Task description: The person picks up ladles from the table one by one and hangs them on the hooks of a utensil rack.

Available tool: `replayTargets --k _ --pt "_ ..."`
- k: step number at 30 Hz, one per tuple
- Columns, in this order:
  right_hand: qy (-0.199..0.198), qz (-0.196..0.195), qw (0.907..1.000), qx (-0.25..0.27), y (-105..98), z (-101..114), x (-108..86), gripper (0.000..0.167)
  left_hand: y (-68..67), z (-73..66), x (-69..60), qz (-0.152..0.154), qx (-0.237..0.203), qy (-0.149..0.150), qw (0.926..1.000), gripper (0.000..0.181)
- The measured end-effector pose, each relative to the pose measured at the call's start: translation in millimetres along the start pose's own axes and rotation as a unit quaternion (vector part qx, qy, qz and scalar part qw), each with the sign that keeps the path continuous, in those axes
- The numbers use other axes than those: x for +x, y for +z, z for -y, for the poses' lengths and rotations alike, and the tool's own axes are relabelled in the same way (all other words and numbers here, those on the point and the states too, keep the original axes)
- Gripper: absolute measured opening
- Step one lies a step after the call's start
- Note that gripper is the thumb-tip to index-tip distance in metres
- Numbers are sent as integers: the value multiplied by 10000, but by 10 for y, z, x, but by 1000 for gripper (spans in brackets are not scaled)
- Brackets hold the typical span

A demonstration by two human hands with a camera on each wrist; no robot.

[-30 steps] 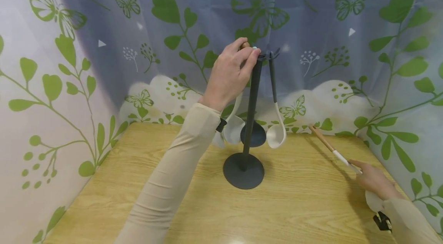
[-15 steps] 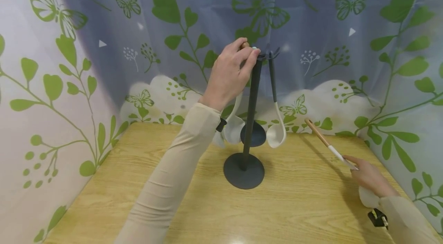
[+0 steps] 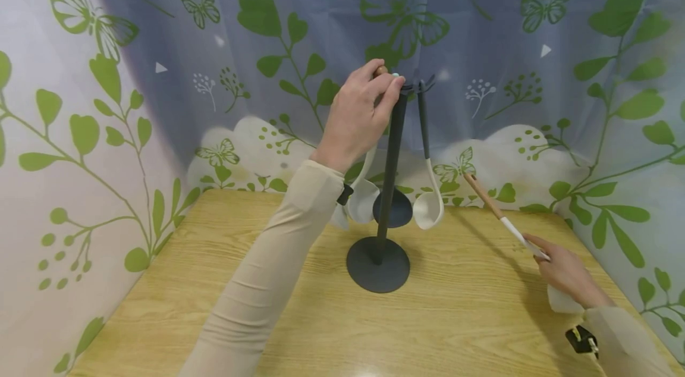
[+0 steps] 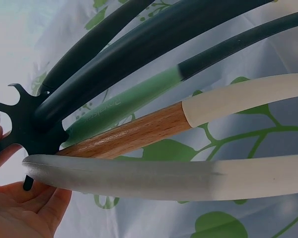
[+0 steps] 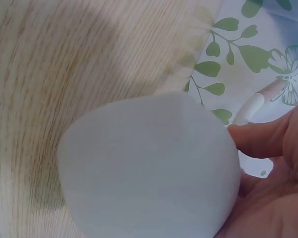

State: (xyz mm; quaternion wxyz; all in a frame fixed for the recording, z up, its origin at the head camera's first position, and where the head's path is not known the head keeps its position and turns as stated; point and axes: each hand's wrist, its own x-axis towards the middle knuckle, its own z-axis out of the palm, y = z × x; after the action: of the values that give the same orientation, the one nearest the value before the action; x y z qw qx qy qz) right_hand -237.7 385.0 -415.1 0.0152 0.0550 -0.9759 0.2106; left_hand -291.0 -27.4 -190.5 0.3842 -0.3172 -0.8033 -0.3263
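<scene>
My left hand [image 3: 355, 112] grips the hooked top of a black utensil stand [image 3: 390, 157]. In the left wrist view, its fingers lie against the hook ring [image 4: 42, 131], beside the hanging handles. My right hand [image 3: 567, 273] holds a white ladle [image 3: 514, 231] by the white shaft near its bowl. The ladle's wooden handle tip points up and forward, toward the stand. In the right wrist view, the white bowl [image 5: 149, 168] hides part of the fingers.
Several utensils hang from the stand, among them a white ladle [image 3: 428, 210] and a black ladle [image 3: 397, 210]. A round black base [image 3: 378, 270] stands on the wooden table [image 3: 449, 305]. A leaf-patterned curtain [image 3: 332, 26] rises behind.
My right hand has moved slightly left with the ladle, whose handle tip has come up and closer to the stand. The left hand stays on the stand's top.
</scene>
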Motion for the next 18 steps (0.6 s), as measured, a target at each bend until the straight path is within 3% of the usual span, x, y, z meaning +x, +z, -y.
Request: replayTargets --k 18 --pt "-104 -159 9989 419 22 137 21 52 5 -16 -2 24 87 -62 9999 38"
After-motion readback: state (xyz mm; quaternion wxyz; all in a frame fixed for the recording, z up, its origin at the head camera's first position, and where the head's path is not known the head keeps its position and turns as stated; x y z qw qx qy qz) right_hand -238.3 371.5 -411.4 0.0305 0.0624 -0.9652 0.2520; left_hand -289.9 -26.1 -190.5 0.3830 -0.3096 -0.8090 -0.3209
